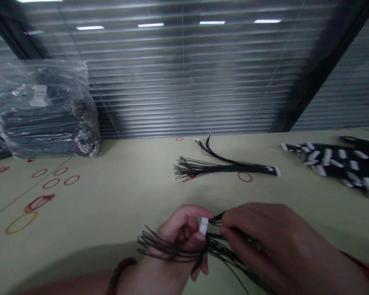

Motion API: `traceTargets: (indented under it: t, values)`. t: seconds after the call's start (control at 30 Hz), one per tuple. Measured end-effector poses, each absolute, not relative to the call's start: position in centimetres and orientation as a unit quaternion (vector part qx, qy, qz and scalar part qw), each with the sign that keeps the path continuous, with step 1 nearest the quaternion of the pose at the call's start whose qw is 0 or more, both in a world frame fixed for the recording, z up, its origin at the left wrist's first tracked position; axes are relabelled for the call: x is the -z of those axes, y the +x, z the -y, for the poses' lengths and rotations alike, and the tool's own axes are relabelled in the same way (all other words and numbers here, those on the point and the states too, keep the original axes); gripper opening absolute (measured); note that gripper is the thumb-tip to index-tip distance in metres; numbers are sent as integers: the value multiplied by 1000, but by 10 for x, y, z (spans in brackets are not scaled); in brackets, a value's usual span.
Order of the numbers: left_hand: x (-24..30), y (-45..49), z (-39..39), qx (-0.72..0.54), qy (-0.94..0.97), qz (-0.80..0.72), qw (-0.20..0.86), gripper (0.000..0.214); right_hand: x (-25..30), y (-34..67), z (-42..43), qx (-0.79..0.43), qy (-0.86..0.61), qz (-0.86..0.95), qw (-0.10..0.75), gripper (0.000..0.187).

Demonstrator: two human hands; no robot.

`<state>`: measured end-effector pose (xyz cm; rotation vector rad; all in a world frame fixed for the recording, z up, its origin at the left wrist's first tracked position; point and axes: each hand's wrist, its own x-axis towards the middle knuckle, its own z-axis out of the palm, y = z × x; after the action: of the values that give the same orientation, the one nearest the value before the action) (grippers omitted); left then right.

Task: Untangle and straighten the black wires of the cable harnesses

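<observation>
My left hand is closed around a bundle of thin black wires and pinches a small white connector between thumb and forefinger. My right hand meets it from the right, its fingers pinched on the black wires just beside the connector. The loose wire ends fan out to the left over my left wrist. Farther back on the pale table lies a second bunch of black wires with white connectors.
A clear plastic bag of dark goods stands at the back left. A heap of black wire sets with white connectors lies at the right. Red and yellow rings are drawn on the table. Closed blinds run behind.
</observation>
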<state>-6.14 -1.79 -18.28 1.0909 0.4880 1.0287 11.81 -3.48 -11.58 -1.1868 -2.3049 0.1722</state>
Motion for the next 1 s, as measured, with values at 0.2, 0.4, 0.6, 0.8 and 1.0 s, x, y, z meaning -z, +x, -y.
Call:
traceTargets:
  t: [0.2,0.4,0.6,0.8,1.0]
  values:
    - [176,-63,20,-455,512,-300,664,17,117,116,34,-36,-425,862,274,19]
    - [172,-61,21,-437,530,-282,670,23,118,111,39,-6,-404,871,280,21]
    - [154,-61,20,-438,494,-312,683,28,114,132,9,121,-462,856,198,26]
    - [154,-63,16,-427,471,-275,722,24,138,171,-54,75,-540,818,181,19]
    - [158,-66,9,-477,470,-343,659,19,109,172,-32,6,-478,840,255,53]
